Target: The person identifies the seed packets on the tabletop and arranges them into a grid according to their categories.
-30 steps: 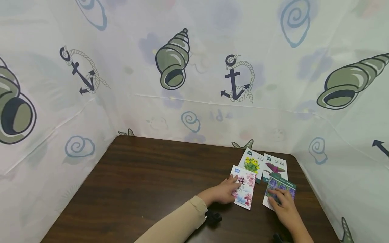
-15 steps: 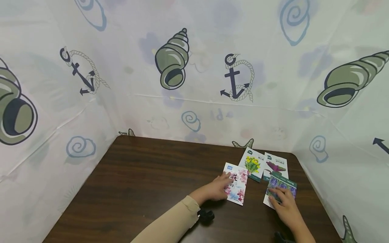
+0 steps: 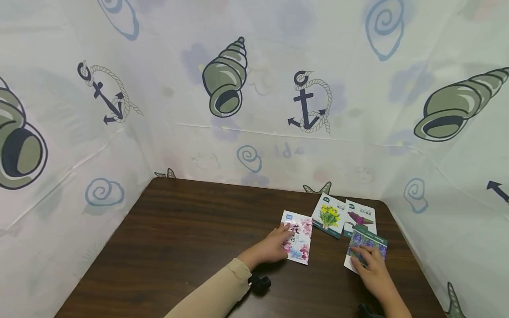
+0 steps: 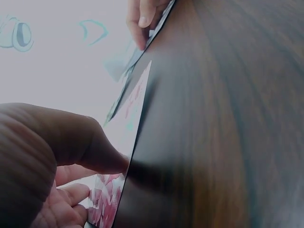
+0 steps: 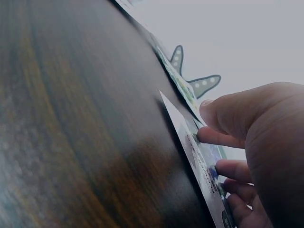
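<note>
My left hand (image 3: 272, 245) rests its fingers on a white seed packet with pink blossoms (image 3: 299, 251), with the thumb (image 4: 107, 154) at the packet's near edge. Flat on the table, this packet lies apart from the others. To the right, my right hand (image 3: 370, 267) lays its fingertips on a purple-flower packet (image 3: 375, 242), which overlaps the lower edge of a packet with a dark purple vegetable picture (image 3: 363, 216). Beside that one is a yellow-flower packet (image 3: 330, 216). The right wrist view shows the thumb (image 5: 223, 114) raised above the purple-flower packet (image 5: 202, 166).
All packets lie on a dark wood table (image 3: 191, 229). A white cloth (image 3: 270, 145) printed with shells and anchors stands around its back and sides. A black strap piece (image 3: 260, 283) sits at the left wrist.
My left hand has slid the pink-blossom packet leftward, off the yellow-flower packet it overlapped. My right hand and the other packets stay nearly in place.
</note>
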Action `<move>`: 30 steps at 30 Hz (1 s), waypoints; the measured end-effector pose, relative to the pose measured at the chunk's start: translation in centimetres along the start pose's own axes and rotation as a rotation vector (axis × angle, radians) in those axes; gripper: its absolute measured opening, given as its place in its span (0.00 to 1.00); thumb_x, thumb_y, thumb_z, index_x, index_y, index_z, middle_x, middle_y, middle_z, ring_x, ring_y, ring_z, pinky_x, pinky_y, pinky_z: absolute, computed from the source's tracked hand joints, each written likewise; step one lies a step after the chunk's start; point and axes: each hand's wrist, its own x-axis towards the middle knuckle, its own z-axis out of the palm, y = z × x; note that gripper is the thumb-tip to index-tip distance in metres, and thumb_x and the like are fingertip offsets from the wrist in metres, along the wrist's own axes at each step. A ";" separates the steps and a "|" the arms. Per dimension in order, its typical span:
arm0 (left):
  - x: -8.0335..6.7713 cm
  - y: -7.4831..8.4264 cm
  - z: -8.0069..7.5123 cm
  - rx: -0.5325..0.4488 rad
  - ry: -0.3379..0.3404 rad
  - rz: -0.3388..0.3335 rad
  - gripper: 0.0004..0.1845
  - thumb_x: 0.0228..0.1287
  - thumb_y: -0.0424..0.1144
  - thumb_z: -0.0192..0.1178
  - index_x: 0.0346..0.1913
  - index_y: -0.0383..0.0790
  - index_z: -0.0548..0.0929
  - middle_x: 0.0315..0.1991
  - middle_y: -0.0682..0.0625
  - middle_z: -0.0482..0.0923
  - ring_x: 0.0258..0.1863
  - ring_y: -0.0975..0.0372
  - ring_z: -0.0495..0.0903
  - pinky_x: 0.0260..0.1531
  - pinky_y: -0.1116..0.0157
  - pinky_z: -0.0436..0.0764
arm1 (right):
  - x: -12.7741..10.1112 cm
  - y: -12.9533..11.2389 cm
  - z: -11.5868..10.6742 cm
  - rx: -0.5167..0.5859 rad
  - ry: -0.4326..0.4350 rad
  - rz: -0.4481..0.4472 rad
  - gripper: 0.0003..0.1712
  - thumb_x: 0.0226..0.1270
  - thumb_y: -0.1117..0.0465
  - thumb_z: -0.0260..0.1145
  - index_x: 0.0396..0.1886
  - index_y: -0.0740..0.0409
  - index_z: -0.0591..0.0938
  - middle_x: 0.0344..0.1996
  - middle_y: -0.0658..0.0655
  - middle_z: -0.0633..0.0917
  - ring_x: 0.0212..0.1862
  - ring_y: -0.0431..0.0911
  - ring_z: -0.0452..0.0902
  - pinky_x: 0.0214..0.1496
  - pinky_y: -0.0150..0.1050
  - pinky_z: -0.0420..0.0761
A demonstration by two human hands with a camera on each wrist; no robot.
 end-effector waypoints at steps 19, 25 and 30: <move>-2.1 -2.3 -1.8 -0.055 0.078 -0.002 0.39 0.58 0.27 0.63 0.77 0.31 0.74 0.87 0.33 0.56 0.89 0.36 0.48 0.86 0.36 0.53 | 0.0 0.3 -0.1 -0.010 -0.003 0.023 0.22 0.81 0.54 0.69 0.67 0.61 0.85 0.69 0.75 0.72 0.70 0.71 0.67 0.65 0.70 0.73; -2.3 -2.6 -1.9 -0.076 0.064 -0.013 0.40 0.60 0.28 0.62 0.79 0.32 0.73 0.88 0.34 0.54 0.89 0.38 0.46 0.87 0.37 0.51 | 0.1 0.1 -0.1 0.003 -0.026 0.042 0.24 0.82 0.53 0.68 0.69 0.61 0.84 0.70 0.75 0.71 0.71 0.71 0.66 0.66 0.71 0.72; -2.6 -3.3 -1.8 -0.088 0.100 0.001 0.40 0.59 0.29 0.62 0.80 0.33 0.72 0.88 0.33 0.54 0.89 0.36 0.47 0.86 0.35 0.52 | 0.1 0.0 -0.1 0.010 -0.030 0.041 0.24 0.82 0.53 0.67 0.69 0.61 0.84 0.71 0.75 0.71 0.72 0.71 0.66 0.66 0.72 0.72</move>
